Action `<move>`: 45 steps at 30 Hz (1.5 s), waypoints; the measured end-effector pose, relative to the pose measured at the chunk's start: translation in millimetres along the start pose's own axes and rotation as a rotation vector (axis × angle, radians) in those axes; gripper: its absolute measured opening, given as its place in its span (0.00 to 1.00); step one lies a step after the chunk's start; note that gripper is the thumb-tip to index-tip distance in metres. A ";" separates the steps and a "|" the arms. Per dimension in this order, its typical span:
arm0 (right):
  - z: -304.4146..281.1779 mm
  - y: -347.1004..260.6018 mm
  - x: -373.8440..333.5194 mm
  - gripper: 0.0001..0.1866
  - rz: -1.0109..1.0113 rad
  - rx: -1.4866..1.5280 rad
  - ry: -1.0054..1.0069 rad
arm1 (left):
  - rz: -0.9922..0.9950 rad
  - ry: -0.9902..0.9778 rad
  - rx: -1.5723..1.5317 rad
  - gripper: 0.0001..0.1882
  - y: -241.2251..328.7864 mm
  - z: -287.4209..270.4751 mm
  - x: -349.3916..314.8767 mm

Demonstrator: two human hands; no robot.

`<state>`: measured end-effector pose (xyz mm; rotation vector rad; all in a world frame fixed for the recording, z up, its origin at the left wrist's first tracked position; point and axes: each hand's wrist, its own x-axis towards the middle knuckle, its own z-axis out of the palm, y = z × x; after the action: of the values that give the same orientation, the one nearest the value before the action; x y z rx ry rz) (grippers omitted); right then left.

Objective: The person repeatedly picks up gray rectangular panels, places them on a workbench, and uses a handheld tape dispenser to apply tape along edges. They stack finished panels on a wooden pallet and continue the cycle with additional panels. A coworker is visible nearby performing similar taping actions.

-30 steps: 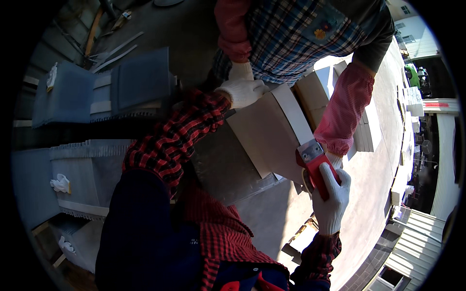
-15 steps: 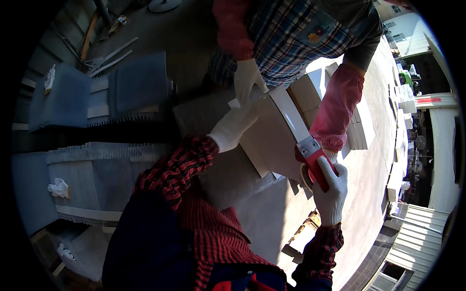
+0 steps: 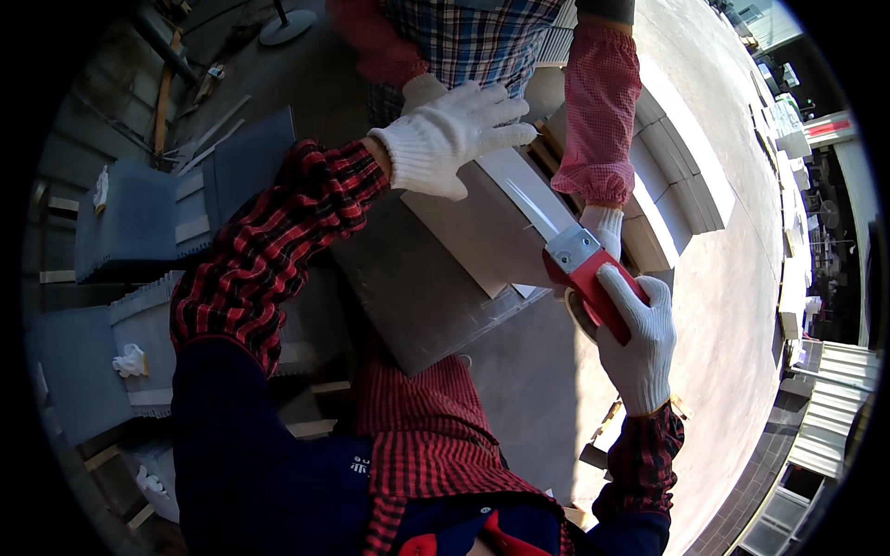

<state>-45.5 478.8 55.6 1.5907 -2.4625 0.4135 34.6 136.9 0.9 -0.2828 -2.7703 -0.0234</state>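
My right hand point(image 3: 638, 347), in a white knit glove, is closed round the handle of a red tape dispenser point(image 3: 607, 295) with a metal head. The dispenser head sits at the right edge of a grey-brown flat box point(image 3: 491, 218). A shiny pale strip point(image 3: 538, 208), apparently tape, runs from it along the far side of the box. My left hand point(image 3: 454, 139), gloved too, hovers above the box's far left corner, fingers spread and holding nothing. A co-worker's gloved hand point(image 3: 604, 225) is at the right side of the box; their other hand point(image 3: 424, 90) is mostly hidden behind mine.
The box lies on a dark grey worktop point(image 3: 408, 301). Opposite stands a co-worker in a plaid apron point(image 3: 464, 42). Long pale cartons point(image 3: 672, 157) are stacked at the right. Grey sheet stacks point(image 3: 130, 218) stand at the left, with white gloves point(image 3: 131, 360) on one.
My left hand has lifted off the box and moved up and away, its fingers spreading. My right hand keeps its hold on the tape dispenser. The view has shifted slightly.
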 end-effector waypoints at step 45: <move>309.9 -2.3 -115.2 0.22 0.258 0.667 -0.639 | -0.204 0.661 -0.059 0.10 195.2 139.9 76.8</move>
<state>3.7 475.7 -271.3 1.8511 -3.2717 0.9840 -45.4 350.3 -107.1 0.0038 -2.1291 -0.2104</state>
